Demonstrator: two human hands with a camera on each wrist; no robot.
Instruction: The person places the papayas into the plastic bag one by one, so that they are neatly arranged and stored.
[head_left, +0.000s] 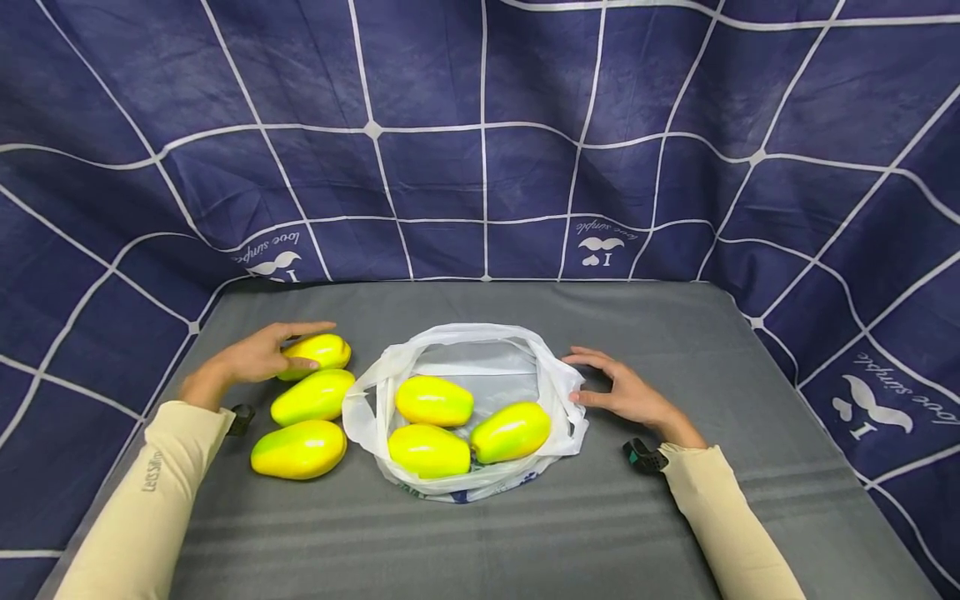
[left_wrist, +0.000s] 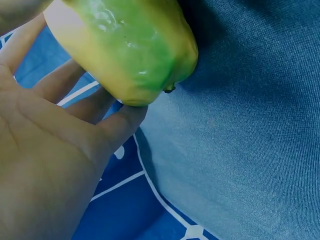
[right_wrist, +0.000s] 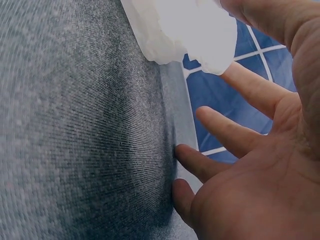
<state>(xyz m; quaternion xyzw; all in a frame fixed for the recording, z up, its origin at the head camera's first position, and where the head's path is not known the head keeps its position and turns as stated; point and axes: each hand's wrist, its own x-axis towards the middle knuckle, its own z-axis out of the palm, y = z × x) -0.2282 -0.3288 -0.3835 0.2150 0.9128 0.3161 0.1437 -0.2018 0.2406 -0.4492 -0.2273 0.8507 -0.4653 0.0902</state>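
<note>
Three yellow-green mangoes lie on the grey mat left of a white plastic bag (head_left: 465, 340). My left hand (head_left: 303, 346) lies on the farthest mango (head_left: 328, 350), thumb on its near side and straight fingers along its far side. In the left wrist view the mango (left_wrist: 130, 45) rests against my outstretched fingers (left_wrist: 112, 125). The middle mango (head_left: 313, 397) and the nearest mango (head_left: 298, 450) lie untouched. Three more mangoes (head_left: 433, 401) sit inside the bag's wide mouth. My right hand (head_left: 581, 379) is spread at the bag's right edge, thumb against the plastic (right_wrist: 185, 30), holding nothing.
The grey mat (head_left: 525, 517) covers the table. A dark blue cloth with white grid lines (head_left: 480, 167) hangs behind and along both sides. Bare mat lies in front of and right of the bag.
</note>
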